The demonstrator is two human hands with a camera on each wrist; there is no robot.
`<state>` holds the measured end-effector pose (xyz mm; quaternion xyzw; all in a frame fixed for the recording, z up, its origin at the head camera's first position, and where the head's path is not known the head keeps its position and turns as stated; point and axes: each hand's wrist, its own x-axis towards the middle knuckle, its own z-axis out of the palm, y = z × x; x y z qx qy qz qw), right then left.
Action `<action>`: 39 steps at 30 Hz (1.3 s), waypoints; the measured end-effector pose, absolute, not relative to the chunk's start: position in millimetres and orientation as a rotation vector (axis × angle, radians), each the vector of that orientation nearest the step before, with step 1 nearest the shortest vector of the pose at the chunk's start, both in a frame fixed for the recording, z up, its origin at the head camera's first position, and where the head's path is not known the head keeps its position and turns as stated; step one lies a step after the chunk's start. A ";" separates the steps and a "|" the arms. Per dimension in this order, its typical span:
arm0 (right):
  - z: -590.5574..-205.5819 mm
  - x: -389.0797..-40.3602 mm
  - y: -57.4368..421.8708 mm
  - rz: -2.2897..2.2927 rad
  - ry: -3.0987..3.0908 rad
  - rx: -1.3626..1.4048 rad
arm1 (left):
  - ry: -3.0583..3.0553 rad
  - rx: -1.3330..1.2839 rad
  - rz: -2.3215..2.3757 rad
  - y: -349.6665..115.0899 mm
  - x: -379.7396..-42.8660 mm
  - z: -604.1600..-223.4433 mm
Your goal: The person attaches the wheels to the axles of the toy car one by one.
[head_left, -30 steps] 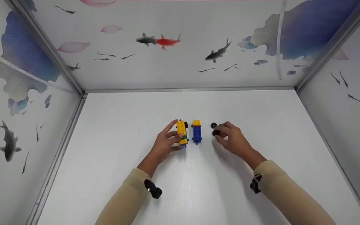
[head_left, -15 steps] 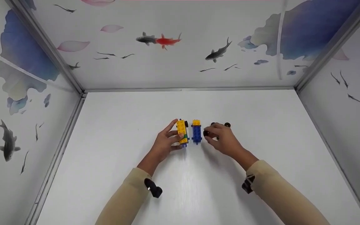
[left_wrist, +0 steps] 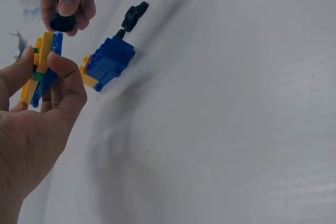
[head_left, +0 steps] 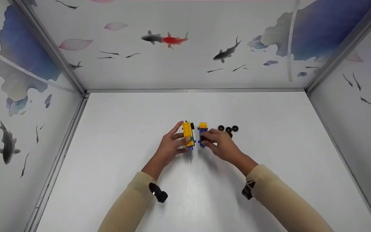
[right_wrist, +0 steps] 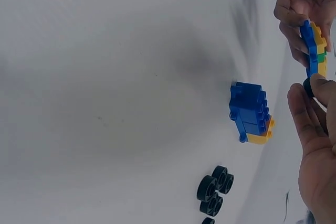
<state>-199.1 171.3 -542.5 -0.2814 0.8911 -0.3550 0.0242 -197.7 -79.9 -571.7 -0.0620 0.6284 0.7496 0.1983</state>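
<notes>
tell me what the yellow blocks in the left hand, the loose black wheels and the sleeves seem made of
Yellow blocks: likely hard plastic, smooth, given their crisp molded studs and even color. Loose black wheels: plastic or rubber, low-sheen, with clean round rims; the look leaves it open. Sleeves: probably cloth, matte, with no glints and a soft outline.

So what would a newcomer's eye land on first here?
Probably the yellow-topped block toy in the left hand's grip over the white table, with a blue-and-yellow one to its right. The black wheel in the right hand's grip might come next, then the red fish on the back wall.
</notes>
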 end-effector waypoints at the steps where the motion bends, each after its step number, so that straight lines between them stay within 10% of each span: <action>1: -542.3 -199.2 169.7 -1.095 2.750 -0.866 | 1.764 -0.168 2.097 -79.9 -197.3 -571.6; 39: -543.4 -195.2 158.5 -1.053 2.761 -1.099 | 1.742 -0.129 2.115 -74.1 -193.0 -568.9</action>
